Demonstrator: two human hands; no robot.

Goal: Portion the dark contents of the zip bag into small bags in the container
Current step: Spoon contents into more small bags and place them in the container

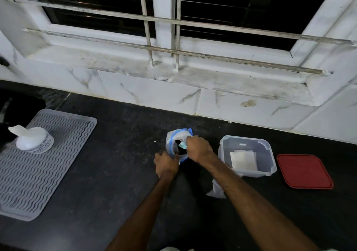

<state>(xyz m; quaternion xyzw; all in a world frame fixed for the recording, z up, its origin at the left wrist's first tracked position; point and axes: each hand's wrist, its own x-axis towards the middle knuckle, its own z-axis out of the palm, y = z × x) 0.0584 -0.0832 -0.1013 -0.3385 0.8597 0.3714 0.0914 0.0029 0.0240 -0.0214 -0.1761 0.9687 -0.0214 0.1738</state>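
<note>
A clear zip bag [174, 137] with a blue seal strip stands open on the dark counter, dark contents showing inside. My left hand [166, 163] grips its near rim. My right hand [200, 148] reaches over the mouth, fingers closed on a pale teal scoop-like object [182, 145] dipped into the bag. To the right sits a clear plastic container [225, 150] with flat white small bags [243, 160] lying on its bottom. Another clear small bag [216, 189] lies on the counter under my right forearm.
A red lid [304, 171] lies right of the container. On the left, a grey ridged mat [38, 173] holds a tub of white wipes [34, 139]. A white tiled wall and barred window stand behind the counter.
</note>
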